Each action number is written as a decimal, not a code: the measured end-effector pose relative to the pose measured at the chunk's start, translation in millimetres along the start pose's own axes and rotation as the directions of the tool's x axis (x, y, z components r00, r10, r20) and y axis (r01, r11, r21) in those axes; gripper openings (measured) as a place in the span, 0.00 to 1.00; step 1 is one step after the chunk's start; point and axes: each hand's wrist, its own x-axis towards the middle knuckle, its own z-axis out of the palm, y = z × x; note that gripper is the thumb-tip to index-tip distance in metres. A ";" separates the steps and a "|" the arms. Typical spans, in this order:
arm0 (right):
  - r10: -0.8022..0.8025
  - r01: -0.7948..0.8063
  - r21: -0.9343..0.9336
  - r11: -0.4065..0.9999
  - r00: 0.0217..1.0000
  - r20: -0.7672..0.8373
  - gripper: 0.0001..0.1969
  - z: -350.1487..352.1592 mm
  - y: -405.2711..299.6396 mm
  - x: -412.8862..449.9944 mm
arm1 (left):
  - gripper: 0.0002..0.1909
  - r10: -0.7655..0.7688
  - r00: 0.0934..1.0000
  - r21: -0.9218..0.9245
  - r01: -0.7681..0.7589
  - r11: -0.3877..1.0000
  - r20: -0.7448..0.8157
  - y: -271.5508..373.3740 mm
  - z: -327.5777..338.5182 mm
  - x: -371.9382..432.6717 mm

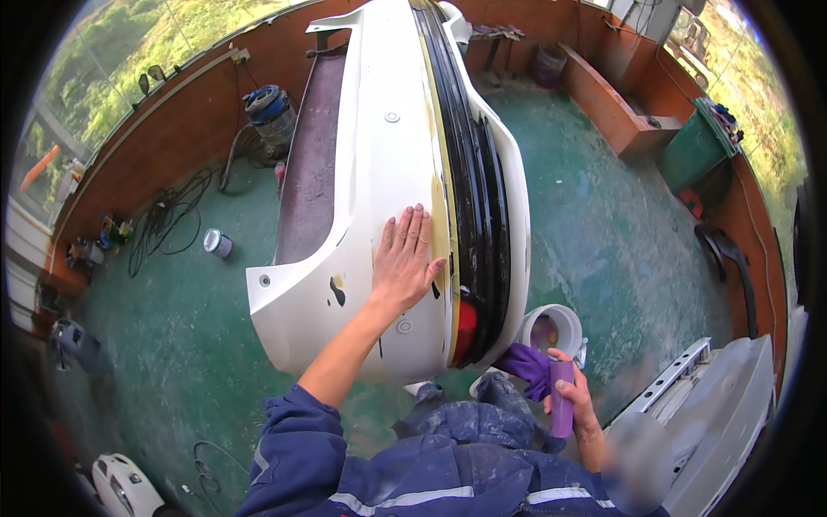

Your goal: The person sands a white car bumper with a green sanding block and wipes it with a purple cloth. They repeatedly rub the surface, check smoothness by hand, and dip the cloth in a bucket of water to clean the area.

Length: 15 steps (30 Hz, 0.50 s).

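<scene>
A white car bumper cover (394, 174) with a black lower grille section (475, 194) lies lengthwise before me. My left hand (404, 258) rests flat on its white face, palm down, thumb out, beside a yellowish filler patch (439, 200). Dark chips (336, 291) show through the paint left of my wrist. Yellow masking tape runs along the black section, and a red reflector (465, 326) sits at its near end. Off the bumper's near right end, my right hand (578, 394) grips a purple sanding block (561, 400). A purple cloth (526, 368) hangs beside the block, against that hand.
A white bucket (568, 326) stands on the green floor near my right hand. At left are a paint can (218, 243), a hose or cable coil (171, 207) and a shop vacuum (270, 116). Grey body panels (717, 420) lean at right; a green bin (698, 145) stands beyond.
</scene>
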 end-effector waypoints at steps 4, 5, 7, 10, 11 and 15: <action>0.009 -0.009 -0.007 1.000 1.000 -0.010 0.41 5.3 3.0 -6.1 | 0.46 0.055 0.997 -0.085 -0.050 0.995 0.059 27.9 6.4 -55.3; 0.006 -0.006 -0.005 1.000 1.000 -0.009 0.41 8.3 4.5 -7.4 | 0.46 0.067 0.993 -0.082 -0.059 0.995 0.102 36.7 9.0 -73.6; -0.003 0.003 0.003 1.000 1.000 0.007 0.41 17.0 5.1 -7.5 | 0.45 0.085 0.979 -0.063 -0.074 0.995 0.187 49.4 7.5 -109.6; -0.005 0.007 -0.034 0.999 0.998 0.060 0.42 27.5 0.6 -9.7 | 0.44 0.146 0.949 -0.147 -0.108 0.983 0.281 73.0 -6.9 -160.0; -0.007 0.011 -0.042 0.999 0.996 0.086 0.43 32.4 -2.8 -11.7 | 0.43 0.201 0.921 -0.226 -0.128 0.966 0.335 78.7 -8.9 -174.2; 0.050 -0.019 -0.129 0.991 0.968 0.247 0.47 66.8 -42.6 -19.1 | 0.42 0.244 0.829 -0.789 0.326 0.521 0.503 102.0 -9.2 -212.9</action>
